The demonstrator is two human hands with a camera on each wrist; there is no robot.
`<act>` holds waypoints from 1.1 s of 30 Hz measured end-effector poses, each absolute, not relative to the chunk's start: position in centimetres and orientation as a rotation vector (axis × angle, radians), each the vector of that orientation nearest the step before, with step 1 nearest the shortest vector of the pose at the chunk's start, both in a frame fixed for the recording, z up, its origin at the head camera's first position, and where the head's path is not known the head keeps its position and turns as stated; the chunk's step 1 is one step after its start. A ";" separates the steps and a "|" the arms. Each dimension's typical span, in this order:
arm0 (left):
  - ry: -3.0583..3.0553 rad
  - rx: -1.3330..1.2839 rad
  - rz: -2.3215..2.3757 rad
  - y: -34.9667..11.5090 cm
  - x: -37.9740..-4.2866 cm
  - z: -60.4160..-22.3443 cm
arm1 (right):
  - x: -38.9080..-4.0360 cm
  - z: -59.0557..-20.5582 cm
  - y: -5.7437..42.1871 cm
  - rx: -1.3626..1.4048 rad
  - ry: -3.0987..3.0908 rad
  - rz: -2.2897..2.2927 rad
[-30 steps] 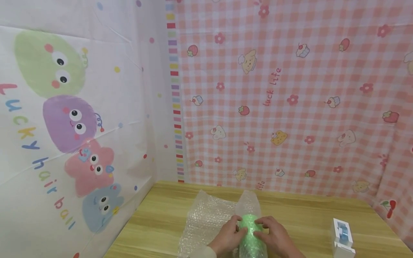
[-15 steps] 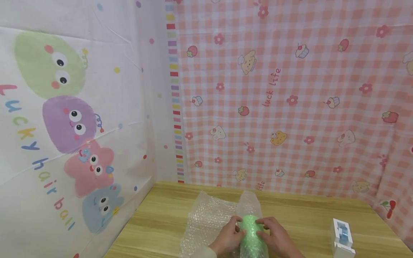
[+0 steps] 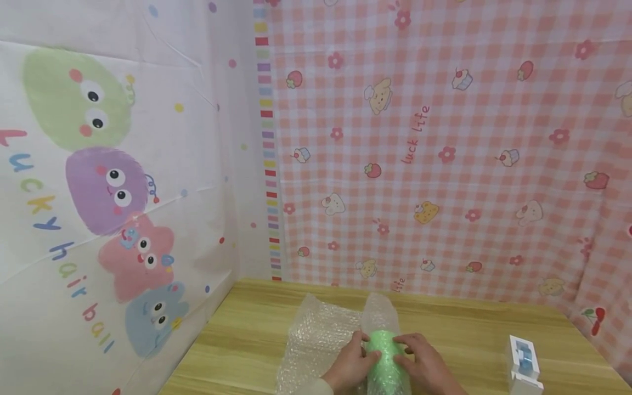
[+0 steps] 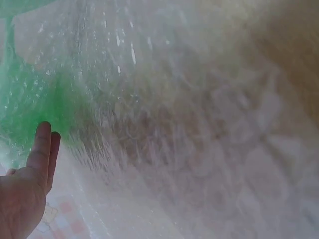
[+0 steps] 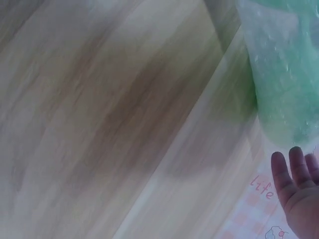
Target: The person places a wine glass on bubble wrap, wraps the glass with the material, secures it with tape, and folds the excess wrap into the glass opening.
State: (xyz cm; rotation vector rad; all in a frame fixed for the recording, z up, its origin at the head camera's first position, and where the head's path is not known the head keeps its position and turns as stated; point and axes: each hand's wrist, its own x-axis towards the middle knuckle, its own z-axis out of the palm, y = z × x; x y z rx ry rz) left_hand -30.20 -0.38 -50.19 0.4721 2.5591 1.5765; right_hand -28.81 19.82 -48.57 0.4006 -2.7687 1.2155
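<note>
A green cylinder [image 3: 387, 356] lies rolled in clear bubble wrap on the table; its exact kind is hidden by the wrap. My left hand [image 3: 349, 362] holds its left side, thumb on the near top and fingers at the far edge. From the right, my right hand [image 3: 423, 359] grips it the same way. A loose sheet of bubble wrap [image 3: 318, 340] spreads flat to the left, and an end of wrap [image 3: 380, 311] sticks out beyond the cylinder. In the left wrist view the fingers [image 4: 39, 154] touch the wrapped green surface. The right wrist view shows fingertips [image 5: 295, 154] at the cylinder's end.
On the right of the wood-grain table [image 3: 469, 329] stands a small white holder [image 3: 524, 359] with a blue roll, seemingly a tape dispenser. A pink checked cloth [image 3: 444, 181] hangs behind the table, and a white printed cloth [image 3: 197, 164] hangs at the left.
The wrapped green cylinder and the loose sheet have shifted very slightly to the right. Both hands keep their hold, with small movements of the thumbs.
</note>
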 end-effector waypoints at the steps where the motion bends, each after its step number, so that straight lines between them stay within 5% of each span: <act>1: 2.559 0.468 1.578 -0.4 -30.2 -50.2 | -28.8 -48.6 19.7 0.371 -2.773 1.228; 33: 2.438 0.274 1.700 0.4 -30.4 -50.4 | -28.4 -48.9 20.6 0.387 -2.793 1.366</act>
